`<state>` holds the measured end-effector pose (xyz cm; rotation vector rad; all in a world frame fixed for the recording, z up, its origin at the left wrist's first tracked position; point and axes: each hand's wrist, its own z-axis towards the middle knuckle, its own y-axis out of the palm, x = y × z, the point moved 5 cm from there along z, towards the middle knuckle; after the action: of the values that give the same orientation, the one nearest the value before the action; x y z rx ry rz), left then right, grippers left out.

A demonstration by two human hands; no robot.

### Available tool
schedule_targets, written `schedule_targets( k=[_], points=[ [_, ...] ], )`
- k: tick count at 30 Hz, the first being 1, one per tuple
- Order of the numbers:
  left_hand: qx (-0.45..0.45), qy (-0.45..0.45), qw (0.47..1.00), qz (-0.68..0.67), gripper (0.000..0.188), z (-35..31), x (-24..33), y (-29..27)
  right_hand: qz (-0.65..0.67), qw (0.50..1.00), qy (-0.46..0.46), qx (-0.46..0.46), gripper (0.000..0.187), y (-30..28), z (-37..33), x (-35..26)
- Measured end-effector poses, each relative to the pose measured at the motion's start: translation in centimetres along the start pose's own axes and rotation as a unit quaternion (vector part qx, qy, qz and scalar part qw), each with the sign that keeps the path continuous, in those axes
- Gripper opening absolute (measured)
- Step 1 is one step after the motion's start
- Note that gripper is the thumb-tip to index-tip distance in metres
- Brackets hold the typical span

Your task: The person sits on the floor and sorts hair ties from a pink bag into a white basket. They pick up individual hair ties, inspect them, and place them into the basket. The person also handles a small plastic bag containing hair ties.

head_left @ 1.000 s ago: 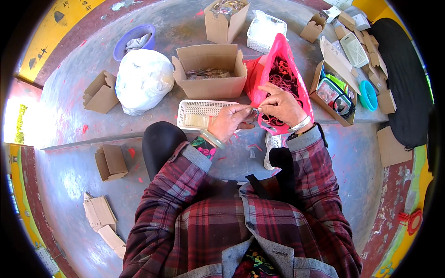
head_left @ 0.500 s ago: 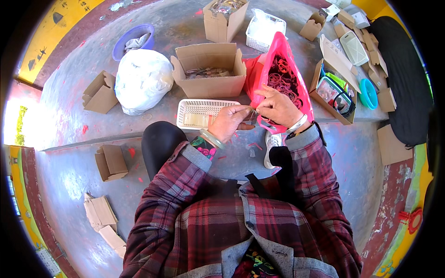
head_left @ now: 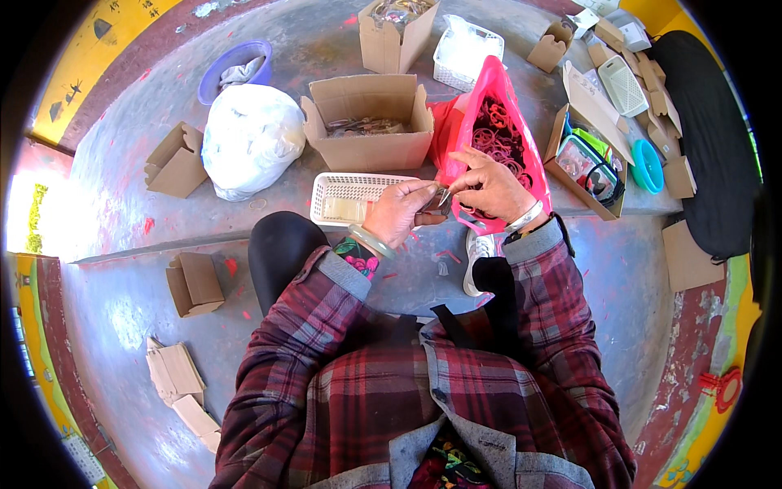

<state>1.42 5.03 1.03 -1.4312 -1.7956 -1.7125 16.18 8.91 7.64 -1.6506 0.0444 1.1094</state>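
Note:
My left hand [head_left: 396, 213] is closed in a pinch in front of me, beside the white plastic basket [head_left: 322, 196]. Close to its fingertips, my right hand [head_left: 494, 191] pinches too, over the near edge of a bright pink plastic bag [head_left: 462, 147]. Between both sets of fingers is a small thin item, partly dark with a pale glint [head_left: 445, 196]; its kind is too small to make out. Pink and dark loops [head_left: 498, 134] fill the open bag. Flat pale packets [head_left: 345, 210] lie in the basket, partly behind my left hand.
Behind the basket stands an open cardboard box [head_left: 371, 149] with small packets inside. A stuffed white plastic bag [head_left: 251, 143] sits left of it, near a purple basin [head_left: 259, 57]. At right are a box of mixed goods [head_left: 586, 159] and a turquoise basin [head_left: 647, 165]. A raised step's edge [head_left: 171, 253] crosses ahead.
My fingers have shifted slightly at the small item, and more of it shows between them, with a pale glint. Both hands stay in nearly the same place.

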Motion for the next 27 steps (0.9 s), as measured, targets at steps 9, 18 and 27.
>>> schedule_targets(
  k=[9, 18, 27],
  points=[
    [0.001, -0.003, 1.000, 0.003, 0.023, 0.0, -0.2, 0.1, -0.014, 0.998, 0.009, -0.059, 0.019, 0.4, 0.1, -0.3],
    [0.014, 0.018, 0.998, -0.051, 0.025, -0.1, 0.6, 0.2, 0.065, 0.994, 0.052, 0.069, 0.022, -1.0, -0.1, -0.4],
    [0.009, 0.038, 0.999, -0.036, 0.025, 0.0, 0.5, 0.0, -0.038, 0.997, 0.020, 0.070, 0.020, -0.1, 0.1, -0.2]
  ],
)
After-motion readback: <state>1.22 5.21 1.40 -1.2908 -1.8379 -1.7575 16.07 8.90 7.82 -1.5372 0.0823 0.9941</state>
